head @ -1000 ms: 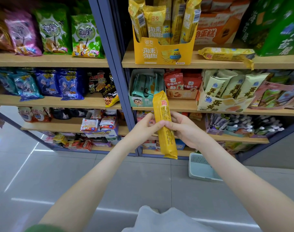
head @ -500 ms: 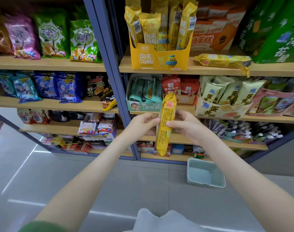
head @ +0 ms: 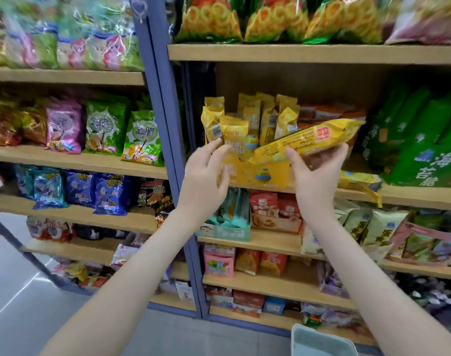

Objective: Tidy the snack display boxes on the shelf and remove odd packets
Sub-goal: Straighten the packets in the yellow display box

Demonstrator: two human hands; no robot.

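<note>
The right hand [head: 315, 181] is raised to the second shelf, its thumb and fingers clasped round a long yellow plastic snack packet [head: 306, 141]. The packet lies nearly level, its far end tilted up to the right. It is held in the air, in front of a yellow cardboard display box [head: 260, 173] that stands on the pale wooden shelf board [head: 412, 197].

That box holds a row of upright yellow packets [head: 251, 122] of the same colour. The left hand [head: 206, 181] reaches up to the box's left end with its fingers loosely spread. Forefinger and thumb sit against the frontmost packet, but I cannot tell whether they pinch it or only touch it.

Just right of the box, another yellow packet [head: 358, 179] lies flat on the board, one end hanging over the edge. Beyond it stand large green bags [head: 419, 150]. A blue-grey metal upright [head: 162, 124] divides this bay from the one on the left. Down on the floor by the shelf foot sits a pale plastic basket [head: 322, 343].
</note>
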